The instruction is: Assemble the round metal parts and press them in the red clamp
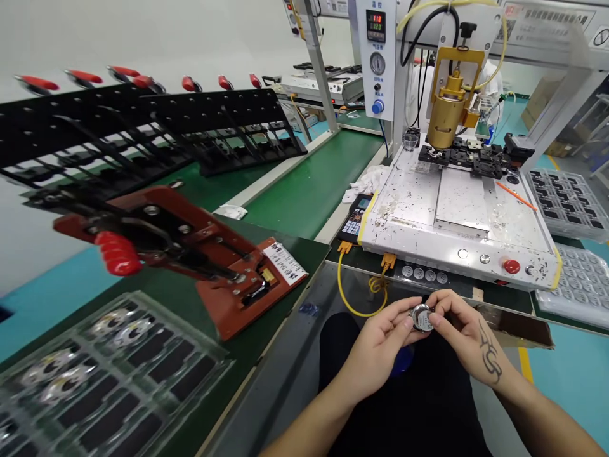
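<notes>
Between both hands, above my lap, is a small round metal-rimmed watch case with a pale printed disc facing up. My left hand grips its left side between thumb and fingers. On the right edge, the thumb and index finger of my right hand pinch it. The fingers cover part of the rim, and its underside is hidden. Just ahead of the hands stands a white machine with a gold heating head over a black fixture.
At left, a brown toggle-clamp fixture with a red handle stands beside a clear tray holding several shiny metal parts. Black clamp racks line the green conveyor. Yellow cables hang near my knees. Clear trays sit at right.
</notes>
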Motion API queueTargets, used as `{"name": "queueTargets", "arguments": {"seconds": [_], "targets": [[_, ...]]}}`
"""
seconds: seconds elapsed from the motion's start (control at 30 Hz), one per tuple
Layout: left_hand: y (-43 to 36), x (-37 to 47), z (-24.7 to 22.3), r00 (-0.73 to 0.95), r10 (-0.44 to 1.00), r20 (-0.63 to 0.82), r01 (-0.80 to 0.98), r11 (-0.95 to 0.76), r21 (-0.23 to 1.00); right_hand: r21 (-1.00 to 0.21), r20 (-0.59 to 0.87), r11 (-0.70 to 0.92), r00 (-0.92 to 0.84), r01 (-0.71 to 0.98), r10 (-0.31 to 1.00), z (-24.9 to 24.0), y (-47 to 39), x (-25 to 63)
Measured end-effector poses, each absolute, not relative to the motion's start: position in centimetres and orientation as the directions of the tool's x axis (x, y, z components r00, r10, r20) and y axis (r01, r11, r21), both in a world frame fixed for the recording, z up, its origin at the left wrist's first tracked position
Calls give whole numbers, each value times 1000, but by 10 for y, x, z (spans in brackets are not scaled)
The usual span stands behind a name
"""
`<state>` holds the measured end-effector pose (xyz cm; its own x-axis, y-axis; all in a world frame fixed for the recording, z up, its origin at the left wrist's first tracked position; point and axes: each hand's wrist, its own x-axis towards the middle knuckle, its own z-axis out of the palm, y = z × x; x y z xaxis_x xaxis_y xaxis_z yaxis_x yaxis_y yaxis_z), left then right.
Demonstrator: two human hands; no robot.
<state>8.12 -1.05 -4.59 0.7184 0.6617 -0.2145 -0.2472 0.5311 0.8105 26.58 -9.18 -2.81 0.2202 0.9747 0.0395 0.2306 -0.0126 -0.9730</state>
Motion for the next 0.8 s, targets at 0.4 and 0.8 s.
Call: {"name": "queueTargets", "arguments": {"seconds": [0.4,0.8], "targets": [[-17,83,-42,702,685,-193,-232,477,848,-969,46,-16,245,245,968,-31,-92,261],[-23,85,-47,666,731,-148,-148,324,934,-911,139,24,252,413,958,-37,-91,260]]}}
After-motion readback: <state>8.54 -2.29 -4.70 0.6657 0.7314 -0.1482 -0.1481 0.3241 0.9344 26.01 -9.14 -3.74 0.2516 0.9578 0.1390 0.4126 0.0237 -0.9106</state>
